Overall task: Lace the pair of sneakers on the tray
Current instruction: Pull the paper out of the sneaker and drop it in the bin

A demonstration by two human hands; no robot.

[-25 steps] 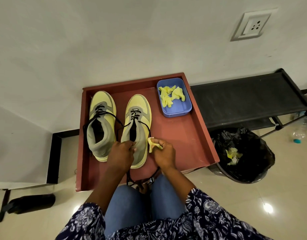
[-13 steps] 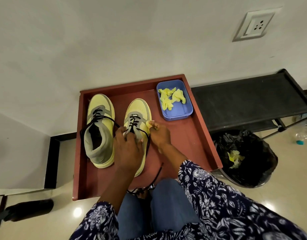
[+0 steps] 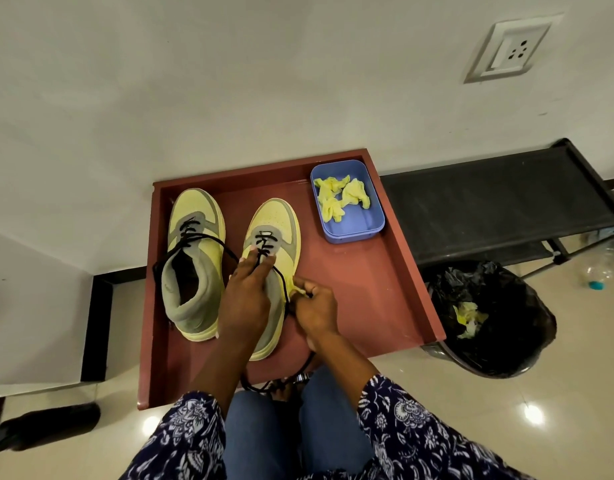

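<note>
Two yellow-green and grey sneakers stand toe-away on a red tray (image 3: 361,292). The left sneaker (image 3: 194,237) is loosely laced, and its black lace loops out to both sides. My left hand (image 3: 246,296) lies over the right sneaker (image 3: 276,216), fingertips pinching the black lace (image 3: 264,242) at the tongue. My right hand (image 3: 317,311) is at that shoe's right side, closed on the lace strand together with a small yellow scrap (image 3: 296,289). The heel and opening of the right sneaker are hidden under my left hand. A lace end (image 3: 260,388) hangs over the tray's near edge.
A blue box (image 3: 357,228) holding crumpled yellow pieces (image 3: 340,197) sits in the tray's far right corner. A black-lined bin (image 3: 492,327) stands right of the tray, with a black rack (image 3: 489,199) behind it. A wall rises just beyond the tray.
My left hand slid forward along the right sneaker toward the lower eyelets. My right hand went up to the tongue, then came back down to the shoe's right side with the yellow scrap.
</note>
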